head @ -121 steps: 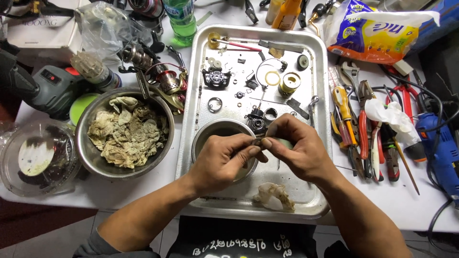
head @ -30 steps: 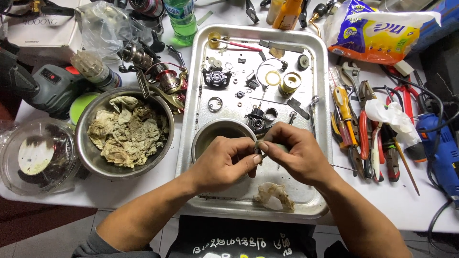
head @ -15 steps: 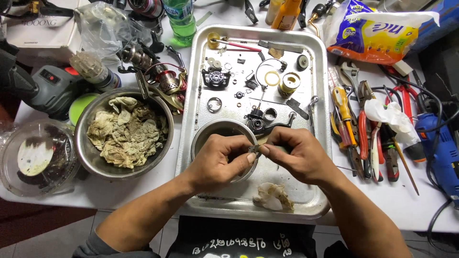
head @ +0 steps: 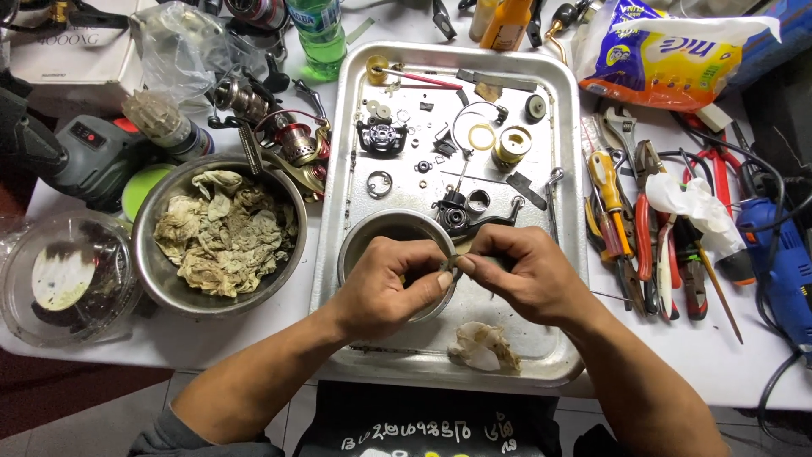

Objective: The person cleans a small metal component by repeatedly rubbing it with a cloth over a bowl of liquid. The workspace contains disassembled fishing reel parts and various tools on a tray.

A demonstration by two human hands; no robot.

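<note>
Bare metal is seen on the tray [head: 568, 254] only along its near edge, interrupted by a crumpled rag [head: 484, 347]. The tray's far half is crowded with small reel parts [head: 461, 148]. Passage to the left is blocked by a steel bowl of rags [head: 222, 233]; a small steel bowl [head: 385, 237] lies under the left hand [head: 385, 283]. To the right of the right hand [head: 529, 275], pliers and screwdrivers [head: 643, 220] are packed beside the tray. Open worktop [head: 744, 372] is left at the near right corner.
</note>
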